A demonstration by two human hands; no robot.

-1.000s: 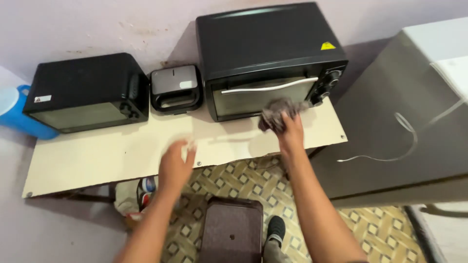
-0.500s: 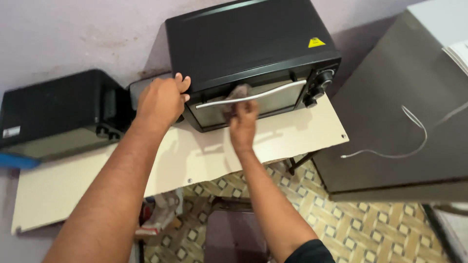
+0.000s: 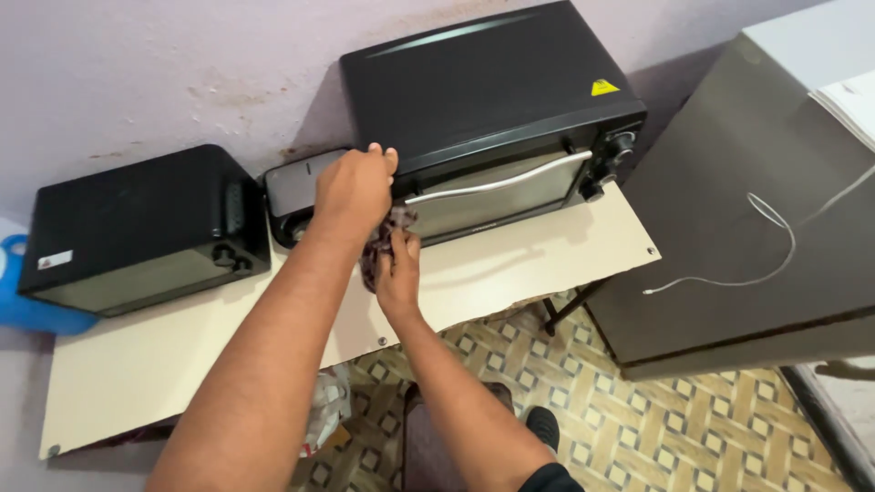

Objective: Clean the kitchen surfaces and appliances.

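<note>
Since earlier frame, right hand (image 3: 398,273) with dark cloth (image 3: 383,239) slid left along toaster oven (image 3: 492,118) door, centre frame. Left hand (image 3: 354,187) grips oven's top-left corner. Best keep bracing, wipe with firm pressure.

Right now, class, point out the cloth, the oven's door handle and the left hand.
cloth (image 3: 381,239), head view, bunched dark fabric beside the fingers.
oven's door handle (image 3: 510,177), head view, middle of the silver bar.
left hand (image 3: 354,189), head view, back of the hand.
</note>
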